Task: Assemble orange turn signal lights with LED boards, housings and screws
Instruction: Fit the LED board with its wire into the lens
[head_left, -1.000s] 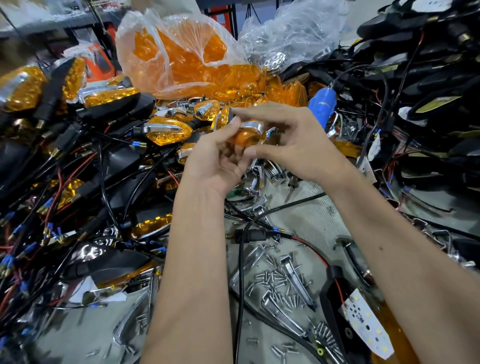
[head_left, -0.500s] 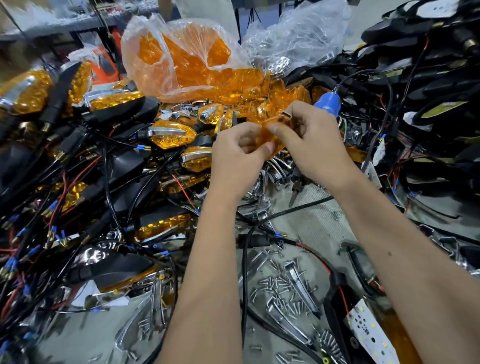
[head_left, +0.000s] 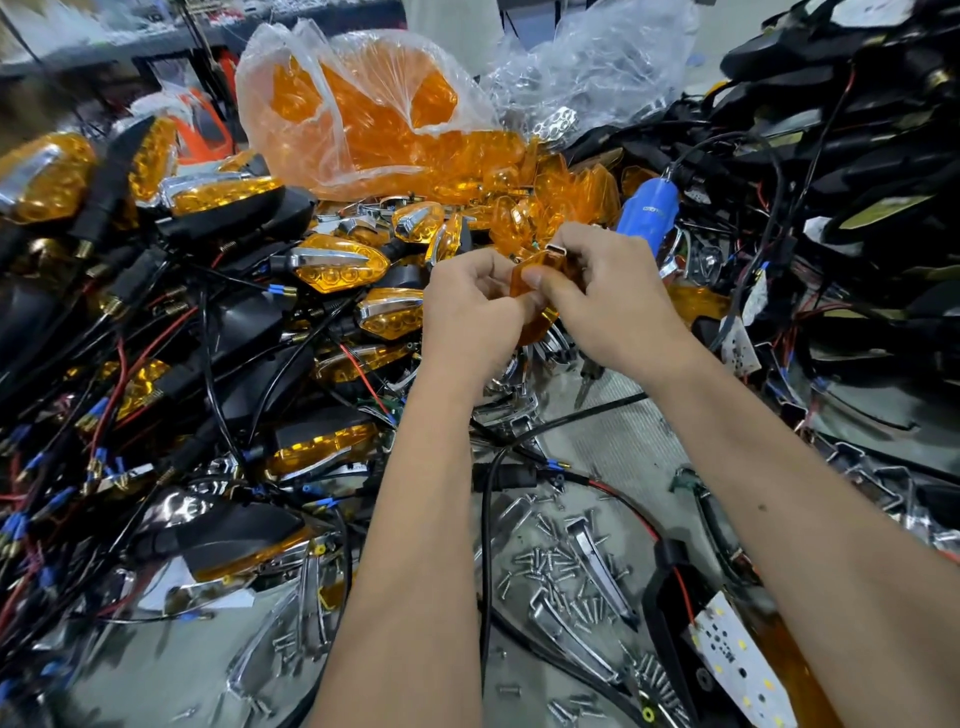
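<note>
Now the bench around the work is a heap: a clear plastic bag of orange lenses (head_left: 374, 119) stands at the back, finished turn signals (head_left: 337, 262) with black housings and tangled wires fill the left side, and a blue electric screwdriver (head_left: 649, 208) lies just behind the hands.

Both hands have shifted over the last second. A second ago they met further left and the piece between them showed a chrome strip across an orange body; half a second ago they had drifted up and right, towards the loose lens pile. Now they sit closer together again, and the orange lens (head_left: 537, 299) is turned so its flat amber face shows between the thumbs. The left hand (head_left: 470, 312) grips it from the left with curled fingers; the right hand (head_left: 608, 296) pinches it from the right, a small chrome piece (head_left: 558, 251) showing at the top by its fingertips.

My reading is that the person is seating the chrome trim onto the lens — still a sub-assembly step, with fastening yet to come.

Nearer the body, loose screws (head_left: 561, 577) lie scattered among chrome strips, and a white LED board (head_left: 732, 660) rests on a black housing at lower right — untouched.
</note>
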